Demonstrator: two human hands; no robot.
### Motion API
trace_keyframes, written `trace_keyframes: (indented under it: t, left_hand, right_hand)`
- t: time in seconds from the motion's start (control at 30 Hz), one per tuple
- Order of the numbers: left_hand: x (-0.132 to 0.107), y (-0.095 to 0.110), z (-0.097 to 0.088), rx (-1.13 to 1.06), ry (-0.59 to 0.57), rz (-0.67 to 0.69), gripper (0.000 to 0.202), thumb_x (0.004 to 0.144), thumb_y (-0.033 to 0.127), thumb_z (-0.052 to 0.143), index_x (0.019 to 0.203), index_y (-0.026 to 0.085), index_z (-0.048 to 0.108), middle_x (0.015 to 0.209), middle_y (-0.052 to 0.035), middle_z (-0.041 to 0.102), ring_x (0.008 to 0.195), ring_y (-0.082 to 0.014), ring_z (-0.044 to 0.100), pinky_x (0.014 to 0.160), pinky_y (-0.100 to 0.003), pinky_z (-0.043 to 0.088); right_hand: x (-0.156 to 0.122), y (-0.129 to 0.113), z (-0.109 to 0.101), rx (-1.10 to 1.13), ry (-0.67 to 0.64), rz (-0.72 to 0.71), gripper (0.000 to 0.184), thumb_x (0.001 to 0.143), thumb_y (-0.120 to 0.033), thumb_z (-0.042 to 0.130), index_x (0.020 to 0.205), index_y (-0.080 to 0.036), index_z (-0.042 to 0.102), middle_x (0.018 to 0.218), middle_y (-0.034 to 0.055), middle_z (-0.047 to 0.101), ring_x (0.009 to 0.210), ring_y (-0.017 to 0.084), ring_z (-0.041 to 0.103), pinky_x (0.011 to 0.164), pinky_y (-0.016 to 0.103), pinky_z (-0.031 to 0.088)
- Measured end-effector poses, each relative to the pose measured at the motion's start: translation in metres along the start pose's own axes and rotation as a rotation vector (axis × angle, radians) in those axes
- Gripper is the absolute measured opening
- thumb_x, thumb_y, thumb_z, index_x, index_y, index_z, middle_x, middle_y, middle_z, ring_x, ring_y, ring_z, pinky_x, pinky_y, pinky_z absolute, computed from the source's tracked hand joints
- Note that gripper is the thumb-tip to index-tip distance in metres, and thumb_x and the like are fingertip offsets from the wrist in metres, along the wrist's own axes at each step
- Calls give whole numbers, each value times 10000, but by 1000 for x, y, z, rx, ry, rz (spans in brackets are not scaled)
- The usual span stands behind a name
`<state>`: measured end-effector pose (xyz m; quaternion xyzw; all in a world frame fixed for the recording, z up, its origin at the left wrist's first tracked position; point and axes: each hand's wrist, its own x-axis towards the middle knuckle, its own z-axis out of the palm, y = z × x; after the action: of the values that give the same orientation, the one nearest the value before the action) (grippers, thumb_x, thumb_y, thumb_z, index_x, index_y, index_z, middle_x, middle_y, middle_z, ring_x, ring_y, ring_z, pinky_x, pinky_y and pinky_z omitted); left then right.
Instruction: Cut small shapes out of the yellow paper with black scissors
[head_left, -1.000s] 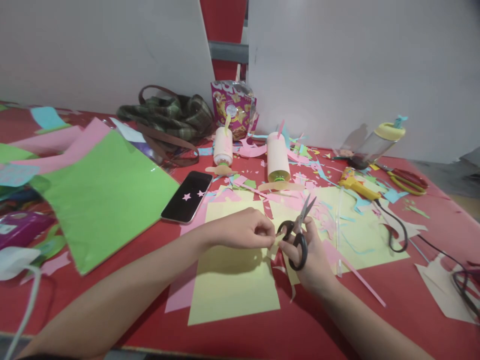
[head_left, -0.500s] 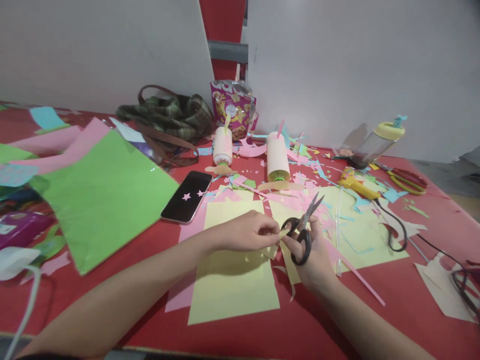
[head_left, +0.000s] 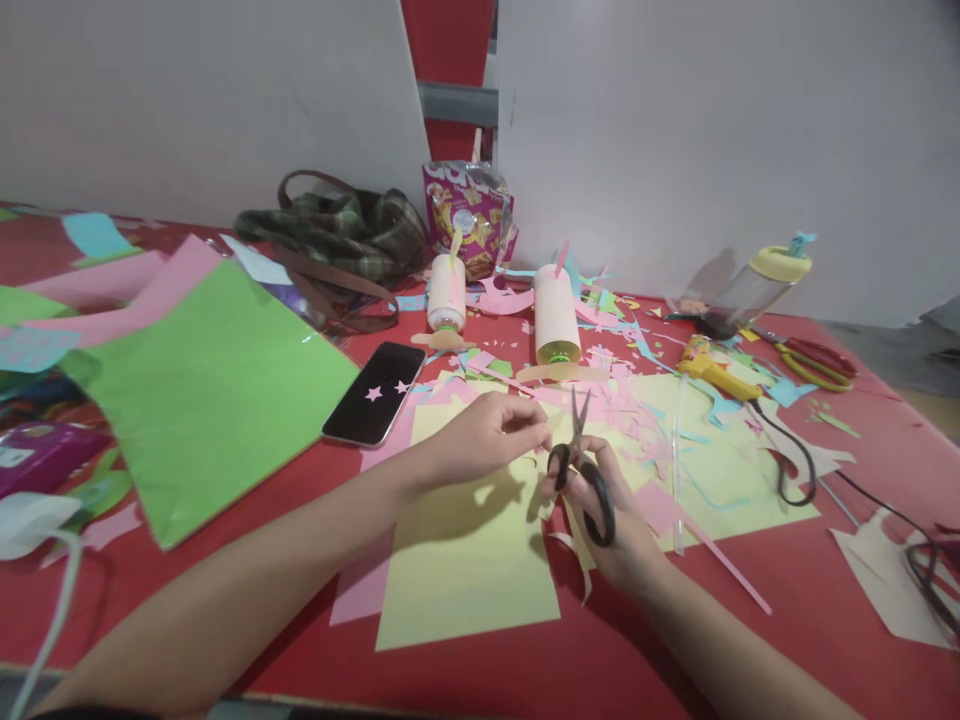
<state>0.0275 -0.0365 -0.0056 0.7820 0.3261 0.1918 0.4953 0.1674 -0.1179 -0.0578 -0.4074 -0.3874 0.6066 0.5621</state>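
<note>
My right hand (head_left: 626,530) is wrapped around black-handled scissors (head_left: 577,440), fingers in the loops. Their blades point away from me and stand slightly apart. Just to the left, my left hand (head_left: 495,435) has its fingertips pinched together; whatever they hold is too small or hidden to make out. Both hands are above a pale yellow sheet of paper (head_left: 465,580), which overlaps a pink sheet (head_left: 364,580). Under the right hand lies a curved paper scrap (head_left: 576,556). A phone (head_left: 375,394) with pink paper stars on its screen lies left of my left hand.
Two white-wrapped bottles (head_left: 555,308) with paper trims stand behind the hands amid scraps. A yellow glue gun (head_left: 716,375), pliers (head_left: 814,362) and a clear jar (head_left: 757,285) are at right. Large green paper (head_left: 217,400) covers the left; a plaid bag (head_left: 352,230) lies behind.
My hands have moved apart, the left slightly leftward and up. The scissors have turned more upright and shifted left. The small yellow piece between my fingers no longer shows clearly.
</note>
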Motion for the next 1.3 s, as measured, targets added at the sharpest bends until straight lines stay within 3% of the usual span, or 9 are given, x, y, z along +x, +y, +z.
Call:
trace_keyframes:
  t: [0.13, 0.27, 0.6, 0.87, 1.3]
  left_hand:
    - [0, 2, -2, -50, 78, -6, 204, 765, 207, 370, 644, 126, 512, 529, 55, 353, 485, -55, 314, 471, -179, 271]
    - [-1, 1, 0, -49, 46, -3, 197, 754, 201, 379, 618, 125, 500, 546, 47, 397, 527, -66, 364, 515, -189, 299]
    - [-2, 3, 6, -69, 15, -3, 179, 733, 173, 380, 561, 141, 416, 520, 52, 412, 505, -62, 382, 504, -181, 300]
    - [-3, 0, 9, -10, 56, -28, 210, 760, 247, 373, 617, 136, 478, 558, 39, 430, 536, -75, 388, 522, -195, 316]
    - [-5, 0, 17, 2, 143, -39, 223, 763, 232, 372, 595, 134, 480, 572, 29, 439, 554, -81, 401, 526, -194, 325]
  right_hand:
    - [-2, 1, -1, -59, -116, 13, 293, 696, -426, 541, 872, -274, 364, 829, 7, 448, 747, 159, 472, 669, 297, 382]
    - [-2, 3, -2, -92, -176, 37, 361, 666, -478, 548, 887, -273, 349, 809, 9, 429, 746, 168, 466, 626, 284, 389]
    - [-4, -2, 0, -68, -184, 40, 322, 680, -458, 543, 870, -276, 358, 785, -2, 414, 689, 150, 439, 620, 272, 378]
    - [-4, 0, -1, -68, -170, 49, 316, 674, -455, 548, 862, -280, 364, 774, -5, 417, 651, 141, 418, 578, 262, 366]
    - [-4, 0, -1, -37, -147, 53, 290, 685, -440, 549, 859, -289, 372, 754, -21, 417, 606, 121, 404, 558, 248, 353]
